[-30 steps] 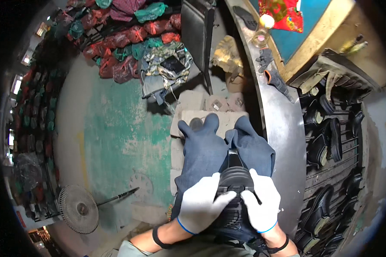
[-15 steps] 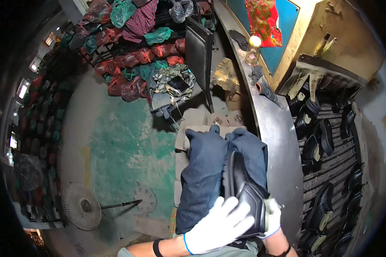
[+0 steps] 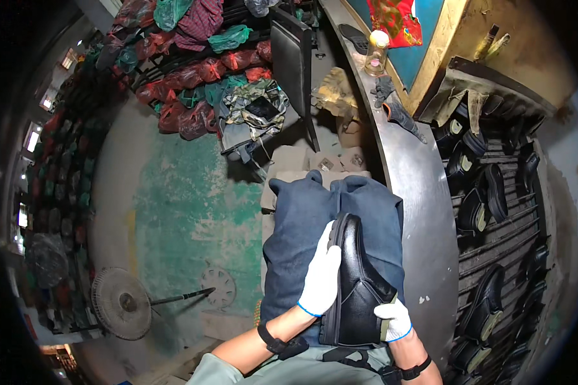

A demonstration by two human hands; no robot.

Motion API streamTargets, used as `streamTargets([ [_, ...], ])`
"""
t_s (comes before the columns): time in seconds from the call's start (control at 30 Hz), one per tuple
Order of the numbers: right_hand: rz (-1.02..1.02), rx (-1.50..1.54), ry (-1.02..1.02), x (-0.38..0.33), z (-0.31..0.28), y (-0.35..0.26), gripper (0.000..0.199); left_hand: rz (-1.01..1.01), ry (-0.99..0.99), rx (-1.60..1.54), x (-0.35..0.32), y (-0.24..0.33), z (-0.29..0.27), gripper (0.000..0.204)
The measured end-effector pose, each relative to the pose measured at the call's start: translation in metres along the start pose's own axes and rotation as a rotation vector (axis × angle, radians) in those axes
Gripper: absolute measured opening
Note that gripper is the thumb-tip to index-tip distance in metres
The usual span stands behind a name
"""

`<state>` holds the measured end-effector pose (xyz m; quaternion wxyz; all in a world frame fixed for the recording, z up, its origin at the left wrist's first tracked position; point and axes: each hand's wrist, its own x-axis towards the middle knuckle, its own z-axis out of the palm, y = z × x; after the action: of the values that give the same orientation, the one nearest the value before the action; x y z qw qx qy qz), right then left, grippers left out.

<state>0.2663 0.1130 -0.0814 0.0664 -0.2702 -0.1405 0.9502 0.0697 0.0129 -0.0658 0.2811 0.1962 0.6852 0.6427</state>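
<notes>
A black leather shoe (image 3: pixel 361 300) with a thick ridged sole lies on its side over my lap, toe pointing away from me. My left hand (image 3: pixel 321 273), in a white glove with a blue cuff edge, lies along the sole with its fingers up near the toe. At the heel end, my right hand (image 3: pixel 395 319), gloved the same way, grips the shoe's collar, thumb on the outside near a pale greenish strip. The right fingers are partly hidden behind the shoe. Under it are my blue trousers (image 3: pixel 302 237).
A metal ledge (image 3: pixel 424 212) runs along my right, holding a glass jar (image 3: pixel 376 54) and a dark glove (image 3: pixel 401 119). Beyond it, a slatted rack (image 3: pixel 494 237) bears several black shoes. A fan (image 3: pixel 122 301) stands left; a chair (image 3: pixel 292 70) and bagged goods (image 3: pixel 192 80) are ahead.
My left hand has moved from across the shoe's upper to its sole, nearer the toe. The shoe has turned so its side faces up. My right hand stays at the collar.
</notes>
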Motion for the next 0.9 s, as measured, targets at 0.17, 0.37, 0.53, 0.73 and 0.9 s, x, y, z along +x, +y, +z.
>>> streamTargets([
  [0.17,-0.161,-0.333,-0.091,-0.01,0.035,-0.009,0.123,0.03,-0.163,0.04,-0.009,0.034,-0.023,0.07],
  [0.37,-0.191,-0.59,-0.259,-0.003,0.034,-0.029,0.131,-0.037,-0.249,-0.094,-0.001,0.09,-0.056,0.076],
  [0.53,-0.126,-0.585,-0.259,0.002,0.029,-0.023,0.129,-0.114,-0.266,0.14,0.02,0.099,-0.079,0.05],
  [0.73,-0.046,-0.61,-0.196,0.01,0.047,-0.014,0.128,-0.002,-0.14,0.659,0.037,0.074,-0.091,0.041],
  [0.9,-0.071,-0.682,-0.144,0.016,0.049,-0.004,0.129,0.015,-0.146,0.491,0.048,0.067,-0.099,0.04],
])
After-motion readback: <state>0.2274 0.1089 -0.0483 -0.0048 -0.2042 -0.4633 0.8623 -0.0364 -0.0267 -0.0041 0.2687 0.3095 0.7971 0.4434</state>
